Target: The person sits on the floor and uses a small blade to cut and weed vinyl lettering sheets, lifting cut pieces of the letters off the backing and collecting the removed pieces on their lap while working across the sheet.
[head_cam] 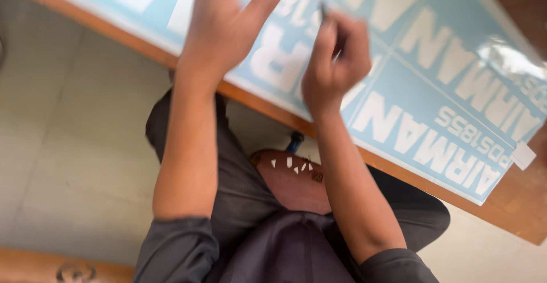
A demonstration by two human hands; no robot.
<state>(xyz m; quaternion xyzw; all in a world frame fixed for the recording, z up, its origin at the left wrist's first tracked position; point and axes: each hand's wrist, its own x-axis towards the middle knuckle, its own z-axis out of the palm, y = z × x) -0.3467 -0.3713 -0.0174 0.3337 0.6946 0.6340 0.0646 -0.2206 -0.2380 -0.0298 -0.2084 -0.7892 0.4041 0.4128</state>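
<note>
A large pale blue vinyl sheet (456,72) with white cut-out lettering lies on a wooden table (513,203). My left hand (228,24) rests flat on the sheet with its fingers spread. My right hand (336,61) hovers over the sheet just to the right, fingers pinched around a thin dark tool (323,11) whose tip sticks up. The hand is blurred with motion.
A reddish-brown stool seat (290,183) shows between my legs, with small white scraps (289,162) stuck on it. A white tag (522,155) lies at the sheet's right corner. A pale tiled floor (68,146) spreads to the left.
</note>
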